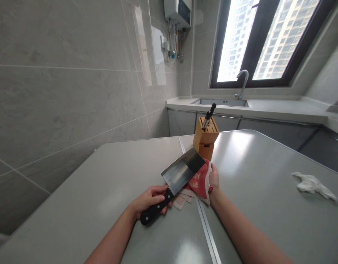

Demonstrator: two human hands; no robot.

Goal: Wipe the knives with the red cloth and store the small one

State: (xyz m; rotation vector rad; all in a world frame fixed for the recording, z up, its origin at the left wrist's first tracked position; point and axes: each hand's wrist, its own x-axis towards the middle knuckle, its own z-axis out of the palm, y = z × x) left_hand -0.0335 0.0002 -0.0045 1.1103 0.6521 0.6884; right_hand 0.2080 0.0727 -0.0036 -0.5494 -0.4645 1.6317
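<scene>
A cleaver (182, 171) with a wide steel blade and a black riveted handle is held above the table, its blade slanting up and to the right. My left hand (151, 200) is closed around the handle near the blade. My right hand (214, 179) grips a red and white cloth (202, 180), which lies behind and against the blade's right side; most of my right fingers are hidden by it. Just beyond the blade tip stands a wooden knife block (205, 134) with a black-handled knife (208, 116) in one of its slots.
The grey table (125, 168) has a metal seam (207, 229) down its middle. A crumpled white tissue (314, 184) lies at the right. Behind the table are a counter with a sink (222, 102), a faucet (242, 84) and a window; a tiled wall (75, 99) borders the left.
</scene>
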